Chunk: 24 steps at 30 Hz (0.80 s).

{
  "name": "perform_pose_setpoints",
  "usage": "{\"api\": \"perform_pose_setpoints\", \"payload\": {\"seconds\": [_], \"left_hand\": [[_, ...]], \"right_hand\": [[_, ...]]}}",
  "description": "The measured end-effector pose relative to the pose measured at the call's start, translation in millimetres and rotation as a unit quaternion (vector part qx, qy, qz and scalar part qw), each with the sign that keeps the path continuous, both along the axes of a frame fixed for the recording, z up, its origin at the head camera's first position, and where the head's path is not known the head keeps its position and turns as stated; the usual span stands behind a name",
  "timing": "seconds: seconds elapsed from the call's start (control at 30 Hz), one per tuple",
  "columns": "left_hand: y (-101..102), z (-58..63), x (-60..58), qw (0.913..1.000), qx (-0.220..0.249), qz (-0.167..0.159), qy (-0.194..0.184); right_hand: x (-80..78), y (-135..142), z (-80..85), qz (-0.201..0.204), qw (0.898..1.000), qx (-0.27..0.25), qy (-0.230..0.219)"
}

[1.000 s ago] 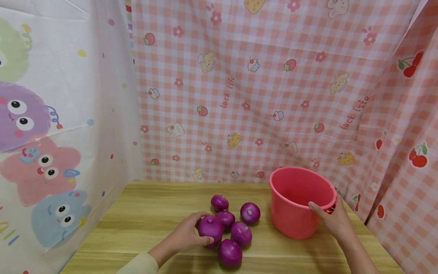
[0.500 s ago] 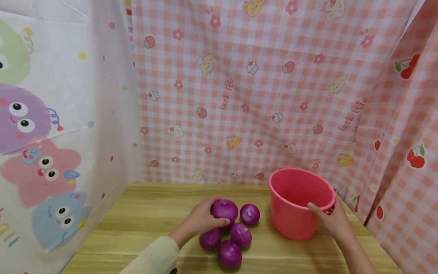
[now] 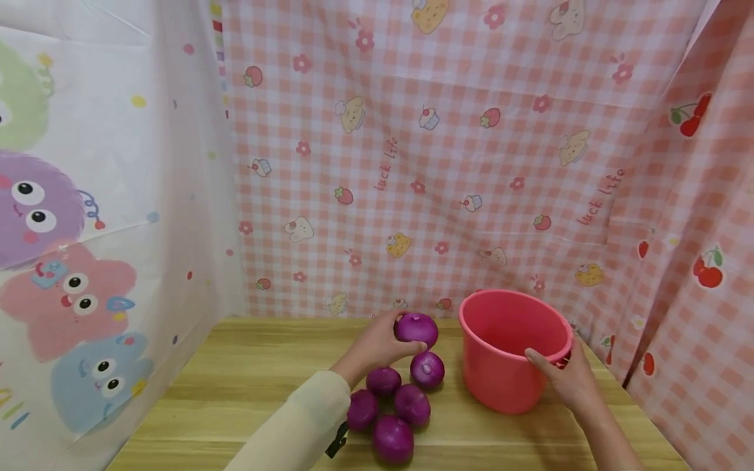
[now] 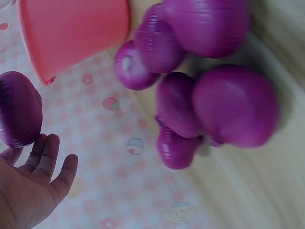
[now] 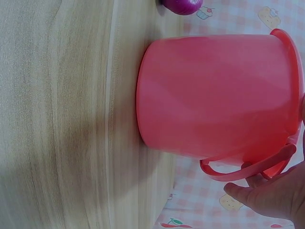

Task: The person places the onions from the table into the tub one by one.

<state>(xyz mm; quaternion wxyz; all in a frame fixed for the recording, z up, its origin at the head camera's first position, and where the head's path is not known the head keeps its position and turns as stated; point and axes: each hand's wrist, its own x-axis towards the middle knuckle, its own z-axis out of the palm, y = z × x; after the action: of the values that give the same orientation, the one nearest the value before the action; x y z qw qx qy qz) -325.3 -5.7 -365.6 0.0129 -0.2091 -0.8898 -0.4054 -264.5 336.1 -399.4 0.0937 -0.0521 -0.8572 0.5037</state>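
Note:
My left hand [image 3: 383, 340] pinches a purple onion [image 3: 417, 331] between thumb and fingers, raised beside the bucket near the table's back edge. In the left wrist view this onion [image 4: 19, 109] sits at the fingertips, apart from the others. Several more purple onions [image 3: 412, 405] lie in a close cluster under and in front of that hand; one behind it is hidden from the head view. At the right, my right hand [image 3: 568, 376] grips the rim of an upright pink-red bucket [image 3: 506, 386], thumb over the edge. The bucket's handle [image 5: 257, 169] hangs beside those fingers.
The wood-grain table [image 3: 247, 379] carries the bucket and onions. A pink checked cloth [image 3: 448, 157] hangs right behind its back edge and along the right side. On the left hangs a white cloth [image 3: 147, 261] with cartoon figures.
My left hand has carried its onion from over the cluster's left side, back and to the right toward the bucket. The right hand keeps its hold on the rim.

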Motion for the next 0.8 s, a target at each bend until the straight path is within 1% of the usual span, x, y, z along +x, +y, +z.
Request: {"api": "perform_pose_setpoints", "payload": {"seconds": [0.13,0.27,0.4,0.47,0.63,0.7,0.8], "left_hand": [[20.1,10.6,-6.2,0.9999,0.009,-0.004,0.006],[43.2,21.0,-10.9,0.9994,0.027,-0.02,0.01],[66.9,30.2,-14.8,0.9989,0.025,-0.032,0.024],[78.2,34.7,-15.3,0.9988,0.019,-0.033,0.031],[103.3,44.2,-14.9,0.9982,0.028,-0.044,0.031],[112.2,46.7,-14.7,0.998,0.03,-0.047,0.029],[124.1,48.5,-14.6,0.9985,0.021,-0.041,0.03]], "right_hand": [[-1.1,0.8,-1.6,0.0,1.0,0.003,0.002],[-1.8,1.9,-2.2,-0.003,1.0,0.009,0.004],[-1.7,1.8,-1.6,-0.007,1.0,0.015,0.012],[-1.4,1.3,-0.9,-0.008,1.0,0.014,0.014],[-0.2,-0.6,0.5,-0.003,1.0,0.01,0.009],[0.2,-1.0,0.4,-0.001,1.0,0.008,0.007],[0.5,-1.6,0.2,0.004,1.0,0.004,0.007]]}}
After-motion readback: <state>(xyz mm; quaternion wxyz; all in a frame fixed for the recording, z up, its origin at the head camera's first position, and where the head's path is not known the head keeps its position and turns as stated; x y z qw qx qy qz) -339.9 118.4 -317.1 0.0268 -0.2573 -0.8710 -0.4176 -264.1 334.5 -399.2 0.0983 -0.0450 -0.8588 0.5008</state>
